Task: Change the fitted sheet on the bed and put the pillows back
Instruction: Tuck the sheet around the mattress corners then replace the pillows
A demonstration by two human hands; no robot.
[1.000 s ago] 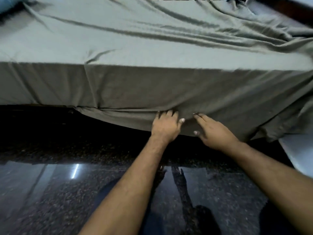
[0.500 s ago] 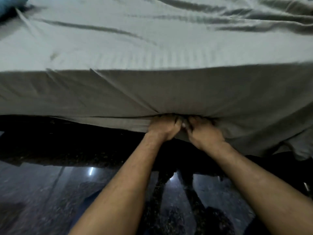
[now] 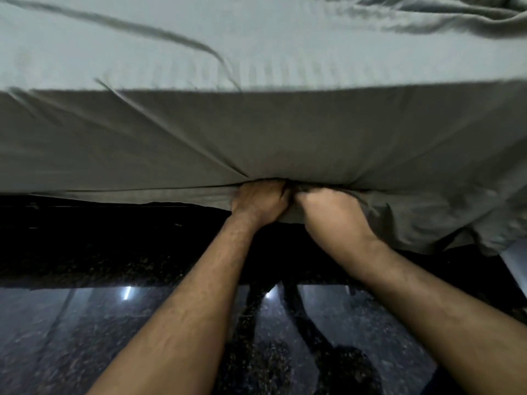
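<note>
A grey-green fitted sheet covers the top and the near side of the mattress. Folds in the cloth run toward one spot at the mattress's lower edge. There my left hand and my right hand sit side by side, knuckles up. Both hands grip the sheet's hem, and their fingertips are hidden in the bunched cloth under the mattress edge. To the right of my hands the sheet hangs loose below the mattress. No pillow is in view.
A dark polished stone floor lies below, with light reflections on it. The dark bed base runs under the mattress. A pale object shows at the right edge.
My hands went from lying flat on the hanging hem to curling round it at the mattress's lower edge. The view moved closer to the bed.
</note>
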